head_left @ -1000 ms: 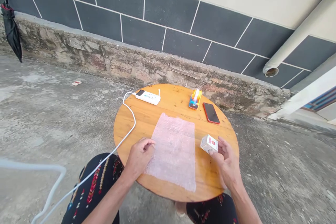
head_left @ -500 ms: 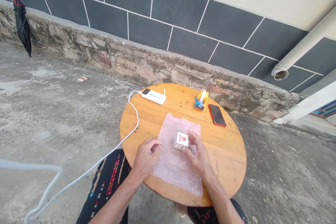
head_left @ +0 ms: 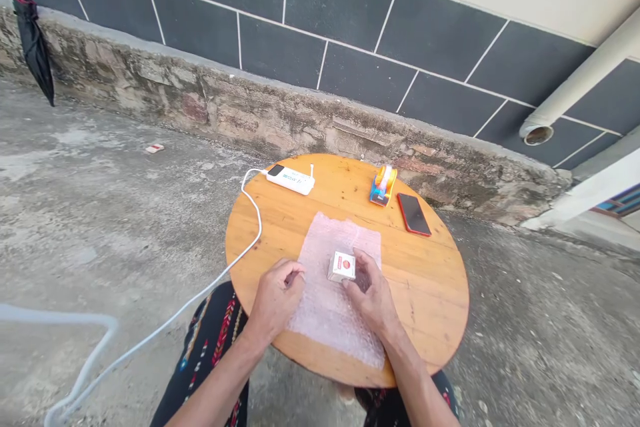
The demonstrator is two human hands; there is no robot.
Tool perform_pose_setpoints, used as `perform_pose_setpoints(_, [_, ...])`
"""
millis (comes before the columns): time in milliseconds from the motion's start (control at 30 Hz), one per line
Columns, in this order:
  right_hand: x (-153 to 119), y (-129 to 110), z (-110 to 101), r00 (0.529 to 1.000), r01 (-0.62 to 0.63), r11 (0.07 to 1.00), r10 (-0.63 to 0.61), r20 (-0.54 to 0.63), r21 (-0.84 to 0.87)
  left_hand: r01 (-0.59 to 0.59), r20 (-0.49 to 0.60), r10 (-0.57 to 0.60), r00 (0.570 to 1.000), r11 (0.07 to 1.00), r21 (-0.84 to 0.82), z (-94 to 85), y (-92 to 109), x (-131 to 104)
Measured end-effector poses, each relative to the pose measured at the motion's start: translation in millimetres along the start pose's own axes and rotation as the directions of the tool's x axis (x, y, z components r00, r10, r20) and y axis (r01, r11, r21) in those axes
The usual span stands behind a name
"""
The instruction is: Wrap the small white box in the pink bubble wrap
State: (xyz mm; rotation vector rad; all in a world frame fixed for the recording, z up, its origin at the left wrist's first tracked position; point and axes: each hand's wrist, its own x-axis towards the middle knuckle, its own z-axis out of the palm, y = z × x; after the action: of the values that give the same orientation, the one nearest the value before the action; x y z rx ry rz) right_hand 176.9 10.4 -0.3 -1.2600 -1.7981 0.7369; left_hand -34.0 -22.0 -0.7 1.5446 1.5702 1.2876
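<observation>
A small white box with red print (head_left: 342,267) sits on a pinkish, translucent sheet of bubble wrap (head_left: 345,330), which lies flat on the round wooden table. My right hand (head_left: 373,297) is at the box's right side, thumb by its near corner and fingertips by the far one, gripping it. At the wrap's left edge, my left hand (head_left: 277,297) is closed, thumb and forefinger pinched together. Whatever is between those fingertips is too small to make out.
On the round table (head_left: 425,300) lie a white power strip (head_left: 291,180) with a cable, an orange-and-blue tape dispenser (head_left: 383,185) and a red-edged phone (head_left: 414,215). The white cable (head_left: 200,297) runs off at left. A black umbrella (head_left: 34,40) leans on the wall.
The box and my right hand have shifted very slightly left. My left hand keeps its closed pose at the wrap's edge. The view has tilted a little.
</observation>
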Motion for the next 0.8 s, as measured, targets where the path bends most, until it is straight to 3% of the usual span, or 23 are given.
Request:
perform_pose_setpoints(200, [-1.1,3.3,1.1,1.0,0.02,0.996,-0.021,-0.01,-0.09,-0.011,-0.004,0.011,1.0,0.999,0.03,0.6,-0.8,-1.6])
perform_pose_setpoints(800, [-1.7,4.9,1.2,1.0,0.019,0.993,-0.02,-0.006,-0.114,-0.013,-0.023,0.013,1.0,1.0,0.015,-0.3,3.5,-1.2])
